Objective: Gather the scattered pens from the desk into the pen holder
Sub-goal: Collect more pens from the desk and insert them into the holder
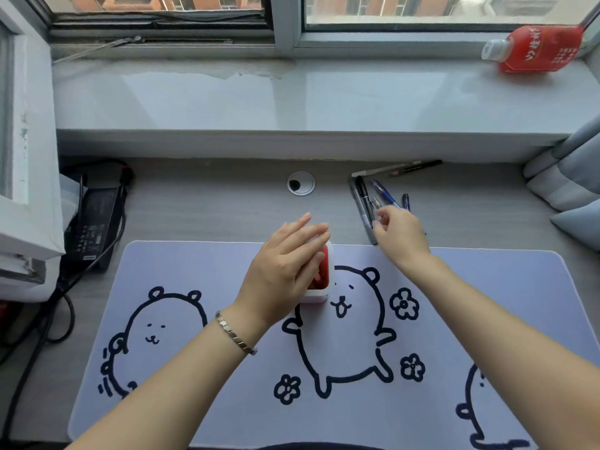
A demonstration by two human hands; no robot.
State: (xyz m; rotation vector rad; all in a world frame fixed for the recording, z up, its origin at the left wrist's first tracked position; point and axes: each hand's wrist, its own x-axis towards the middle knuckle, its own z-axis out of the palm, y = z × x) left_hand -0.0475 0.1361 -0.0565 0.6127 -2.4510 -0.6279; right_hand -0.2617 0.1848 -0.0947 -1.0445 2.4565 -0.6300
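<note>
Grey desk [211,203], pale windowsill [292,99], sliding window [422,11], daylight

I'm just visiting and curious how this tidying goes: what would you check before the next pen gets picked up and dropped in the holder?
1. Pen holder stands upright on the desk mat: ok.
2. Left hand steadies the holder: cannot tell; it lies flat over it, contact hidden.
3. Holder's opening free for a pen: not ok, the left hand covers most of it.
4. Right hand is at the cluster of pens: ok.
5. Right hand's grip on one pen: cannot tell; fingertips are pinched near a pen tip, closure unclear.
6. Other pens left to gather, such as the two pens by the sill: ok, in plain sight.
</note>
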